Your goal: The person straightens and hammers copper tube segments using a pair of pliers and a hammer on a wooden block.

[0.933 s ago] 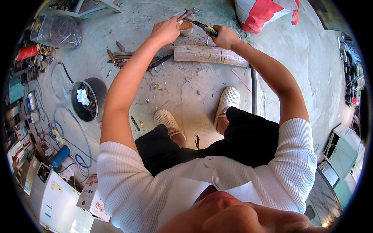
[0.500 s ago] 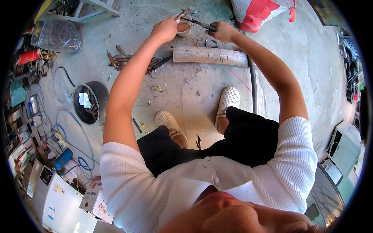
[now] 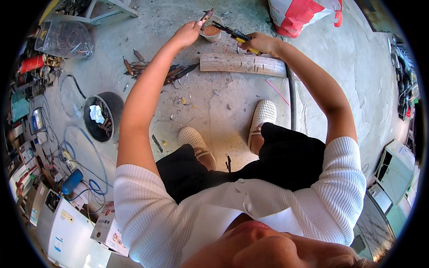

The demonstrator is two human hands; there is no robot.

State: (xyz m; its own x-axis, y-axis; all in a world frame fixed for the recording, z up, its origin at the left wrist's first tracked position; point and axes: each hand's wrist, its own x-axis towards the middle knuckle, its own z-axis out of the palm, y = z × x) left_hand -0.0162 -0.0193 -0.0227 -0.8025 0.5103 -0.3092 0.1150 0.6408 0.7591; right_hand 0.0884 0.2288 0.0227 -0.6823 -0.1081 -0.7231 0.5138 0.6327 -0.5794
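Observation:
My left hand (image 3: 188, 34) grips a short brown cylindrical metal piece (image 3: 205, 18) at the top centre. My right hand (image 3: 258, 43) is closed on black-and-yellow pliers (image 3: 237, 33), whose jaws point toward that piece, a little to its right. Beneath them stands a small translucent container (image 3: 211, 32) of reddish granules. A long weathered wooden board (image 3: 241, 63) lies just below, and several similar brown pieces (image 3: 129, 66) and dark scraps are piled to its left on the concrete floor (image 3: 214, 98).
A black bucket (image 3: 111, 117) of scraps sits left. Hoses (image 3: 91, 143), a blue cylinder (image 3: 71, 182) and clutter line the left edge. A red-and-white bag (image 3: 297, 15) stands upper right, near a dark pipe (image 3: 292, 107). A grey frame (image 3: 103, 13) is upper left; more clutter is far right.
The pliers' tip has drawn back from the brown piece and the yellow handle shows more. My left hand has shifted slightly left with the piece.

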